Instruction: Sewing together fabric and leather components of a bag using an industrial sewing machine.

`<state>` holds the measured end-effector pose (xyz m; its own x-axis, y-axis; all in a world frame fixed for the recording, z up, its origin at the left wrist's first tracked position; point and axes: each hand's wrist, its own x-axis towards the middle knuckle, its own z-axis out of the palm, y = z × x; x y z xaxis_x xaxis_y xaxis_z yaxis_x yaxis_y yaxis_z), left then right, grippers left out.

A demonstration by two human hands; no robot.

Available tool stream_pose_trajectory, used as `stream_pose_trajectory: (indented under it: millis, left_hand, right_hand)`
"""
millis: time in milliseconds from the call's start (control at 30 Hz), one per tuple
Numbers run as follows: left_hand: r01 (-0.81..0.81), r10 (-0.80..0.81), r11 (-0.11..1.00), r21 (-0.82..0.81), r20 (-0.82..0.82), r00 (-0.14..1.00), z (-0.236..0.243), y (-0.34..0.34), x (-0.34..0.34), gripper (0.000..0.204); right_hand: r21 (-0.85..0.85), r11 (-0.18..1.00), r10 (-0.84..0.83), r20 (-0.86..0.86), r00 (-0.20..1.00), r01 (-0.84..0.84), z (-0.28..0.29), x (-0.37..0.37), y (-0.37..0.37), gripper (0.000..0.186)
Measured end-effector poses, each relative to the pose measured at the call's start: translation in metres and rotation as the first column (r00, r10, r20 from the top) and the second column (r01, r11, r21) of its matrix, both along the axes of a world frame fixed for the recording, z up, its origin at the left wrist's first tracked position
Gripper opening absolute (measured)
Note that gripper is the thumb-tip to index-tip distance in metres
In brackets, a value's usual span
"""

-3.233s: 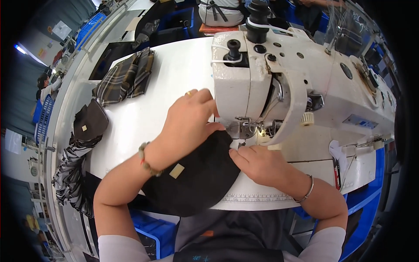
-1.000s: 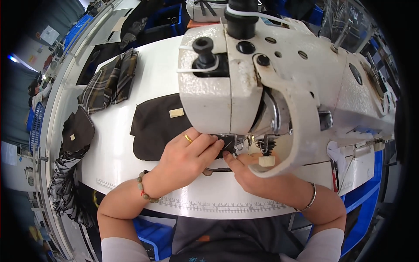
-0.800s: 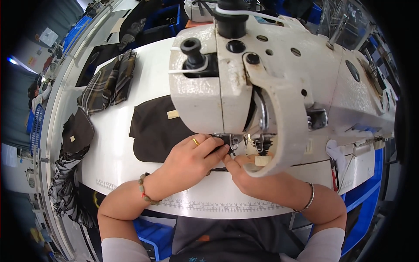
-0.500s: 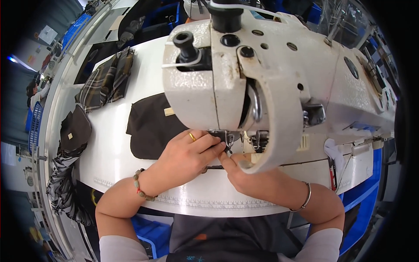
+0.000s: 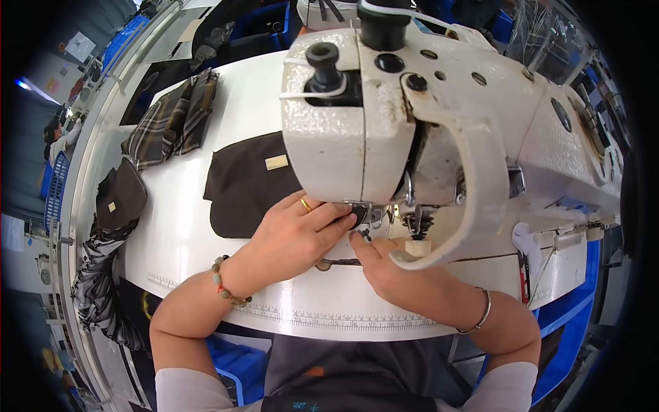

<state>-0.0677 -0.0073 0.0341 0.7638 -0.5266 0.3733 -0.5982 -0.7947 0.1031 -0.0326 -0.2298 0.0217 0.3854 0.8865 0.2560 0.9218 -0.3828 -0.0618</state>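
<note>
Fingers of your left hand (image 5: pixel 295 230) and right hand (image 5: pixel 384 264) pinch narrowly at the needle area under the white sewing machine (image 5: pixel 412 117), beside dark fabric (image 5: pixel 247 185).

A small cream rectangular label (image 5: pixel 276 162) sits, seemingly sewn, on the dark fabric piece (image 5: pixel 244 189).

A white counter (image 5: pixel 206 275) curves through the room, a printed ruler strip (image 5: pixel 329 317) running along its near edge. Blue plastic bins (image 5: pixel 230 360) sit under the counter's near edge, and another blue bin (image 5: pixel 570 329) stands below its right end. Beyond the counter's left edge runs a grey floor (image 5: pixel 27 137) with a bright light spot (image 5: pixel 26 84). More blue crates (image 5: pixel 127 41) stand past the far left corner.
</note>
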Motion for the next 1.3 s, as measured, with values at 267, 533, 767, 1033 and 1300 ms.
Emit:
stream_pose_trajectory:
  millis: [267,533,767,1033,1300]
  left_hand:
    - [0.02,-0.02,1.0,-0.008,-0.013,1.0,-0.002,0.002,-0.001,0.032]
    - [0.046,-0.044,0.998,0.047,-0.051,0.998,0.005,0.003,-0.004,0.035]
    - [0.043,-0.036,0.996,0.074,-0.095,0.995,0.007,0.006,-0.005,0.036]
    - [0.029,-0.018,0.996,0.083,-0.135,0.991,0.008,0.009,-0.002,0.034]
    - [0.011,0.001,0.997,0.081,-0.141,0.99,0.006,0.01,0.0,0.034]
  right_hand:
    - [0.187,0.966,-0.13,-0.233,0.964,0.176,-0.005,0.014,0.0,0.004]
    - [-0.02,0.996,-0.078,0.149,0.986,0.081,-0.017,0.014,-0.014,0.045]
    - [0.127,0.99,-0.065,0.091,0.994,0.053,-0.01,0.01,-0.01,0.043]
    - [0.015,0.999,-0.053,0.165,0.985,0.051,-0.01,0.01,-0.011,0.043]
    - [0.094,0.989,-0.122,0.128,0.984,0.111,-0.008,0.012,-0.004,0.04]
